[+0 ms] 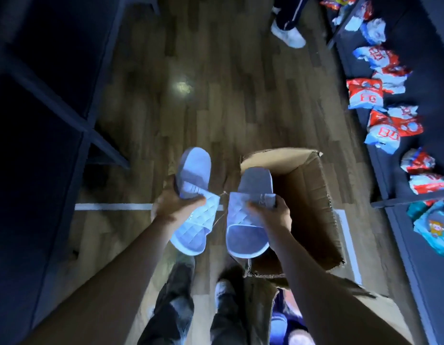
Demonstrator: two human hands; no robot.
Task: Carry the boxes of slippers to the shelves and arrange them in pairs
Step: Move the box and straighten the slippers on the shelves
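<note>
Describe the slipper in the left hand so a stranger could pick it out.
Find the open brown cardboard box on the wood plank floor. Near it, two pale blue quilted-strap slide slippers are held up. The target slipper, in the left hand, is over bare floor; its twin, in the right hand, overlaps the box.

A wooden plank floor (216, 95) carries an open cardboard box (308, 195), near a white tape line (111, 206). Along the right, a dark shelf (427, 58) holds a row of red and blue packets (365, 92).
</note>
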